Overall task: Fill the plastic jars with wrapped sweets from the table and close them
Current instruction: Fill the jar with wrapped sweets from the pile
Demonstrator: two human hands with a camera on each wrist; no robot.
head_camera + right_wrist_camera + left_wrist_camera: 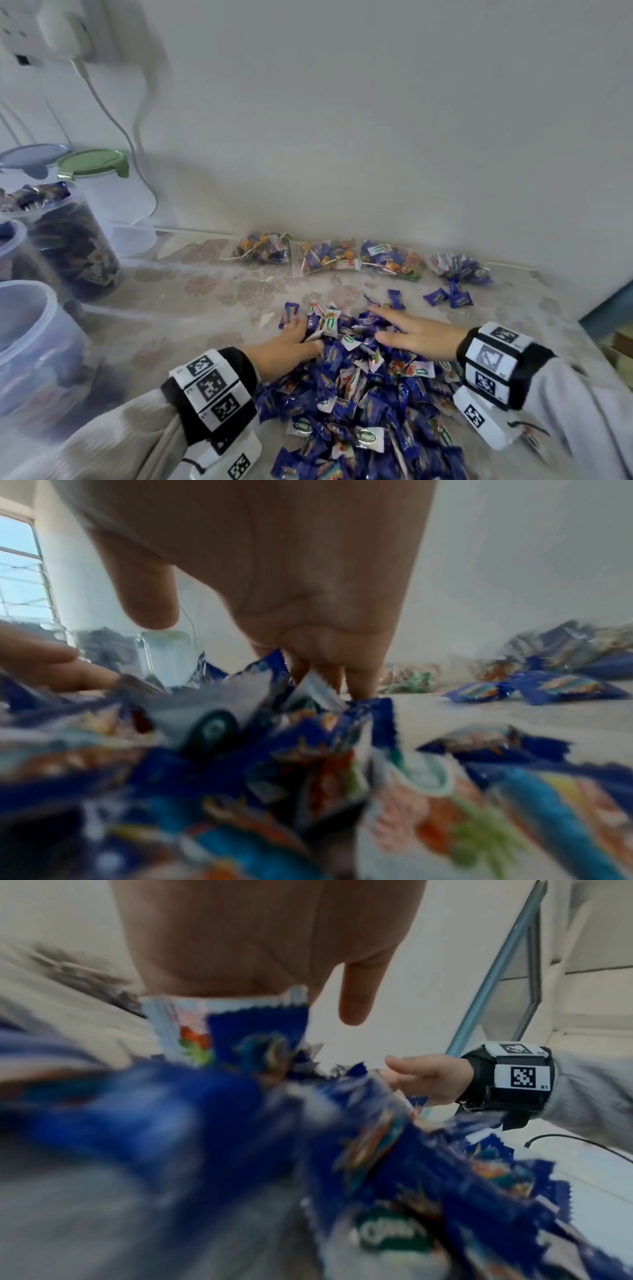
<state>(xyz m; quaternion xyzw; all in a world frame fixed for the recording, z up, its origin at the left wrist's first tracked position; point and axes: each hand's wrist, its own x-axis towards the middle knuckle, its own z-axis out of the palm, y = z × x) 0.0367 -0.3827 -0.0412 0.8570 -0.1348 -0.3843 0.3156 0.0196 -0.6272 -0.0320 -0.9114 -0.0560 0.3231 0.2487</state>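
A big heap of blue and white wrapped sweets (359, 394) lies on the flowered table near me. My left hand (291, 342) pushes into the heap's far left side, its fingertips buried among the wrappers. In the left wrist view the palm (257, 947) is bare, the thumb hangs straight, and sweets (205, 1123) crowd against it. My right hand (414, 334) lies flat on the heap's far right, fingers straight and spread. In the right wrist view its fingertips (356, 685) dip into the sweets (274, 764). An open plastic jar (30, 342) stands at the near left.
Left of the heap stand a lidless jar full of sweets (72, 246), a green-lidded jar (96, 171) and a grey-lidded one (30, 161). Several clear bags of sweets (325, 257) line the wall. Loose sweets (448, 298) lie nearby. The table edge (599, 342) runs at right.
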